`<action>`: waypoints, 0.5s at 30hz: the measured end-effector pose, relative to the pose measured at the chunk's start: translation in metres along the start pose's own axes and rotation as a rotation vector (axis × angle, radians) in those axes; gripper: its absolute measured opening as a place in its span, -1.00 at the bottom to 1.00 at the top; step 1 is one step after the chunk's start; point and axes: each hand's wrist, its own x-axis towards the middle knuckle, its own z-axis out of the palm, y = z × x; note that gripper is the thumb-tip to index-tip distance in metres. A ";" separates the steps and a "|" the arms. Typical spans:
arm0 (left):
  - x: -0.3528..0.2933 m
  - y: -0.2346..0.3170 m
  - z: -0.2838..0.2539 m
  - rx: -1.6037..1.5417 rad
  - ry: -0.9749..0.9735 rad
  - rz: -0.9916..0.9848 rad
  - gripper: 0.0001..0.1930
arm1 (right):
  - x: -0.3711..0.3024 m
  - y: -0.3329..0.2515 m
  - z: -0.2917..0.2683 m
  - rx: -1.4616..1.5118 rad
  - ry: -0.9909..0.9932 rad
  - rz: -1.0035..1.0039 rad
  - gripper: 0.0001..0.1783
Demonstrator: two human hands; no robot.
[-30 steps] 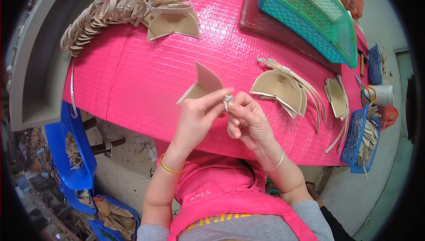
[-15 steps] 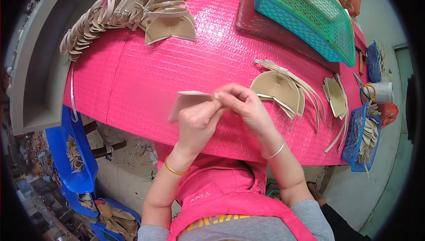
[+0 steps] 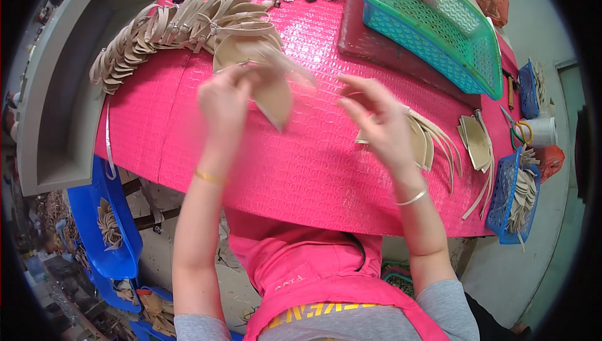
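Closed and blurred, my left hand (image 3: 224, 104) grips the edge of a beige strapped shoe upper (image 3: 273, 98), which hangs to the right of the fingers. It is at the near end of a long overlapping row of beige strapped shoe uppers (image 3: 169, 31). My right hand (image 3: 382, 125) is empty, its fingers apart, above the table. It partly hides a stack of flat beige curved pieces (image 3: 421, 143) with long thin straps. Farther right lies a smaller beige stack (image 3: 476, 142), straps trailing.
A green plastic basket (image 3: 433, 43) rests on a dark red block (image 3: 401, 59) on the pink-covered table (image 3: 282, 181). Scissors (image 3: 519, 129) and a blue basket of beige pieces (image 3: 501, 206) are at the right edge. A grey open shelf (image 3: 37, 109) borders the left; blue bins (image 3: 94, 241) stand below.
My hands have parted. The left carried the beige shoe upper up and left to the row; the right let go, opened and moved right, over the stack.
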 end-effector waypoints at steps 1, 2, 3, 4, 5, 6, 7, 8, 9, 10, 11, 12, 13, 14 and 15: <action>0.021 -0.010 0.000 0.047 0.121 -0.085 -0.64 | 0.001 0.001 -0.018 -0.244 0.058 -0.053 -0.69; 0.033 -0.020 -0.005 0.107 0.252 -0.183 -0.60 | 0.001 0.003 -0.032 -0.476 0.099 -0.111 -0.67; 0.034 -0.028 -0.002 0.110 0.258 -0.196 -0.60 | 0.001 0.008 -0.039 -0.721 0.123 -0.118 -0.69; 0.038 -0.033 0.006 0.153 0.455 -0.084 -0.58 | 0.001 0.010 -0.049 -0.978 0.165 -0.125 -0.72; 0.040 -0.035 0.010 0.197 0.653 0.027 -0.57 | -0.003 0.024 -0.059 -1.080 0.094 -0.027 -0.79; 0.038 -0.022 0.018 0.175 0.639 0.035 -0.57 | -0.004 0.027 -0.064 -1.099 0.107 -0.011 -0.79; 0.026 0.002 0.020 0.046 0.680 0.138 -0.56 | -0.006 0.028 -0.067 -1.026 0.054 -0.004 -0.83; 0.010 0.023 0.026 -0.084 0.716 0.234 -0.55 | -0.010 0.030 -0.070 -0.952 -0.003 0.006 -0.86; -0.009 0.040 0.026 -0.069 0.454 0.354 -0.53 | -0.011 0.022 -0.065 -0.851 0.088 -0.114 -0.87; -0.026 0.053 0.029 -0.046 0.194 0.454 -0.50 | -0.013 0.012 -0.059 -0.837 0.069 -0.126 -0.87; -0.035 0.073 0.041 -0.206 0.015 0.482 -0.56 | -0.018 0.002 -0.059 -0.740 0.066 -0.088 -0.88; -0.040 0.088 0.044 -0.359 -0.163 0.510 -0.61 | -0.023 -0.012 -0.057 -0.635 0.066 -0.054 -0.88; -0.041 0.088 0.039 -0.356 -0.163 0.505 -0.61 | -0.029 -0.025 -0.053 -0.544 0.018 -0.008 -0.87; -0.042 0.085 0.031 -0.649 -0.495 0.228 -0.70 | -0.036 -0.038 -0.049 -0.451 -0.028 0.039 -0.87; -0.043 0.083 0.020 -0.930 -0.822 -0.067 -0.79 | -0.043 -0.051 -0.048 -0.361 -0.069 0.207 -0.84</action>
